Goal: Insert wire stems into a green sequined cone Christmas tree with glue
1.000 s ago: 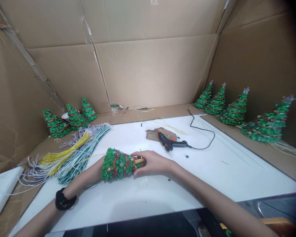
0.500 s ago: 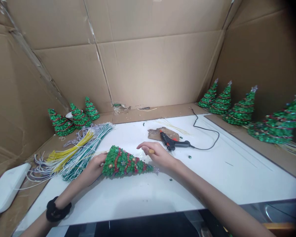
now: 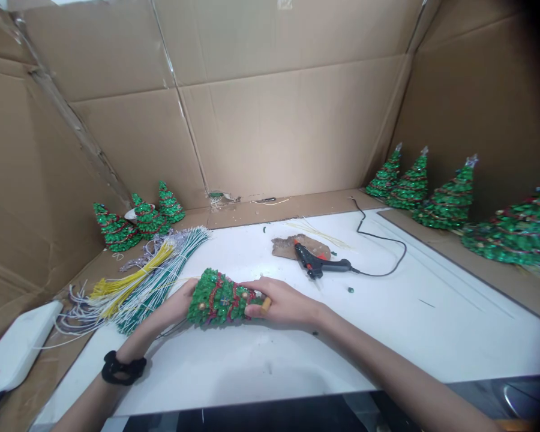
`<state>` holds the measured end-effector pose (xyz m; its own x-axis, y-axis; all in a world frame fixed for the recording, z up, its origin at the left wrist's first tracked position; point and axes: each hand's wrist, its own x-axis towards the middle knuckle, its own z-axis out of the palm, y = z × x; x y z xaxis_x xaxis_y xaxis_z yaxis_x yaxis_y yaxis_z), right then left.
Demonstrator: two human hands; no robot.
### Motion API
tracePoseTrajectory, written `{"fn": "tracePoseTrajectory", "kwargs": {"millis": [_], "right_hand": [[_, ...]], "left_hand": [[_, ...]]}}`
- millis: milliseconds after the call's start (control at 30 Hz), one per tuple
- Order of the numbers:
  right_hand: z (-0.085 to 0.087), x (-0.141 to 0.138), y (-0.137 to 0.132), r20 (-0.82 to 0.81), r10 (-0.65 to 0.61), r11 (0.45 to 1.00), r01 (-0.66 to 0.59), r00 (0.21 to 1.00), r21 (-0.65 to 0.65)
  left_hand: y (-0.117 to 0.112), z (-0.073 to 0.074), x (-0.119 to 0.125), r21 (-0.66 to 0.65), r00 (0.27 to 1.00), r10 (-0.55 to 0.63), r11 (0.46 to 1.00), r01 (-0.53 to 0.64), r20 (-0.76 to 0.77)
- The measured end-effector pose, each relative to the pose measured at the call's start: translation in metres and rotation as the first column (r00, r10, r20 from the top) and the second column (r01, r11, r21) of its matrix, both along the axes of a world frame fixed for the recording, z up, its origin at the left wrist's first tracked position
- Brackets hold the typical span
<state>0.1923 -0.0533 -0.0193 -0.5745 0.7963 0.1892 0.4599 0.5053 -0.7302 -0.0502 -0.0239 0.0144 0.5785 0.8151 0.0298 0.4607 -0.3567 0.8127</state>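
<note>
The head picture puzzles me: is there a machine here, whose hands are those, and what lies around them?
No machine shows. A camera worn on a person's head looks forward and down at their bare hands. The left hand is at the wide base of a glittery green cone-shaped tree with red garlands, its fingers mostly hidden. The right hand grips that tree nearer its tip, a short tan stick showing by the thumb. Beyond, on the smooth white board, a black glue gun lies partly over a ragged flat brown piece. To the left are bundled yellow wires and green-and-white wires. Similar trees stand at both sides.
</note>
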Motion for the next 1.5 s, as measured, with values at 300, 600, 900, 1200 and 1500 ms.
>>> {"fn": "tracePoseTrajectory", "kwargs": {"millis": [300, 600, 900, 1200, 1500], "right_hand": [[-0.015, -0.009, -0.004, -0.038, 0.000, 0.997, 0.003, 0.999, 0.074], [-0.020, -0.010, -0.003, -0.050, -0.013, 0.997, 0.017, 0.999, 0.079], [-0.019, -0.010, -0.003, -0.045, -0.021, 0.995, 0.025, 0.999, 0.094], [-0.019, -0.009, -0.004, -0.031, 0.009, 0.994, -0.005, 0.999, 0.113], [-0.020, -0.010, -0.002, -0.070, 0.019, 0.996, -0.012, 0.997, 0.092]], "left_hand": [[-0.004, -0.016, -0.003, 0.012, 0.991, 0.062, 0.998, -0.064, 0.121], [-0.005, -0.024, -0.002, -0.088, 0.970, 0.061, 0.995, -0.041, 0.235], [-0.008, -0.027, 0.000, -0.226, 0.934, 0.190, 0.966, -0.123, 0.302], [-0.010, -0.032, 0.001, -0.325, 0.876, 0.298, 0.929, -0.175, 0.380], [-0.012, -0.035, 0.000, -0.288, 0.882, 0.305, 0.935, -0.206, 0.359]]}}
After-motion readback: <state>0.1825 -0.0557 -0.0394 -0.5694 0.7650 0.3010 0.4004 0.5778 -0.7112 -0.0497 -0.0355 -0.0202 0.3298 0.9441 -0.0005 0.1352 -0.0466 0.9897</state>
